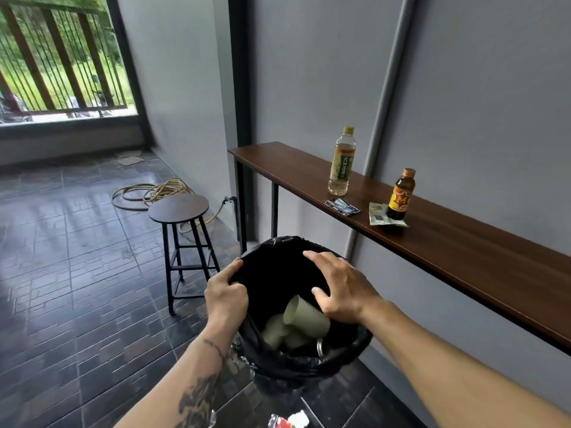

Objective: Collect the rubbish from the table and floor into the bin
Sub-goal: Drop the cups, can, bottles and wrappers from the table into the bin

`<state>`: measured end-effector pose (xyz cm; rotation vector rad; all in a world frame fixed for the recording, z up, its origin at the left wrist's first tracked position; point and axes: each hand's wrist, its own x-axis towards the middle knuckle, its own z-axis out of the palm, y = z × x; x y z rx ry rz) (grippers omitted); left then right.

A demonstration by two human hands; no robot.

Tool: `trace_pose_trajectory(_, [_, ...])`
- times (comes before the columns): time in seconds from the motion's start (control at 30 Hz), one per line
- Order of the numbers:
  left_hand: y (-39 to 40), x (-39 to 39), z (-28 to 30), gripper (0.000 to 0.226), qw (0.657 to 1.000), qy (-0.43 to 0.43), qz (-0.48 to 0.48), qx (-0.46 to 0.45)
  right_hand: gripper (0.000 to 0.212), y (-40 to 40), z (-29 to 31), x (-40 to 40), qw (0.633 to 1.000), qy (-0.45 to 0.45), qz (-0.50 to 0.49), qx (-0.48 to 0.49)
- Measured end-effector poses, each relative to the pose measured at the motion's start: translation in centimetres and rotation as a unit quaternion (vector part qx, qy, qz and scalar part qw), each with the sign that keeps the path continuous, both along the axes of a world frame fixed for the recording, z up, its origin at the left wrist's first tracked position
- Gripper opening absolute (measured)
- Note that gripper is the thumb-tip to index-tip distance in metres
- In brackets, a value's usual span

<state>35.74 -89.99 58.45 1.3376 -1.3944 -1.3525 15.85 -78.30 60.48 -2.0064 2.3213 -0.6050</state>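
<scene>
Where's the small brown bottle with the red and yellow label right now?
In the head view the small brown bottle stands upright on the wooden table against the wall, right of the tall clear bottle, on a pale wrapper.

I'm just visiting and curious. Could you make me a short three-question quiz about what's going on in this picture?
1. True or false: the bin already holds paper cups.
2. Which stands nearer the stool along the table? A) the clear bottle B) the brown bottle
3. Fill in: the left hand grips the rim of the black ____.

Key: 1 true; 2 A; 3 liner (bin bag). The right hand rests open over the mouth.
</scene>
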Motion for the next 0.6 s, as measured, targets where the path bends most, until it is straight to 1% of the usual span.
trace_pose_trajectory(0.07, [-0.4, 0.0, -0.4, 0.072, 1.000, -0.005, 0.003, -0.001, 0.069, 0.3, 1.3, -1.4, 0.999, -0.003, -0.035, -0.035])
trace_pose_trajectory(0.17, [-1.1, -0.6, -1.3, 0.074, 1.000, -0.014, 0.010, -0.001, 0.066, 0.9, 3.0, -5.3, 0.988, -0.018, -0.123, -0.086])
trace_pose_trajectory(0.27, [-1.2, -1.5, -1.8, 0.076, 0.999, -0.044, 0.026, -0.012, 0.066, 1.5, 4.2, -10.1, 0.965, -0.033, -0.224, -0.135])
trace_pose_trajectory(0.37, [-1.4, -3.0, -2.3, 0.076, 0.998, -0.047, 0.042, -0.012, 0.068, 1.7, 4.8, -14.4, 0.941, -0.053, -0.309, -0.131])
trace_pose_trajectory(0.47, [-2.0, -4.9, -3.0, 0.075, 0.998, -0.035, 0.052, -0.004, 0.077, 1.1, 4.5, -18.1, 0.934, -0.079, -0.331, -0.104])
trace_pose_trajectory(0.6, [-2.4, -7.7, -3.1, 0.070, 0.996, -0.042, 0.077, -0.017, 0.091, -1.0, 4.3, -22.4, 0.917, -0.183, -0.341, -0.093])
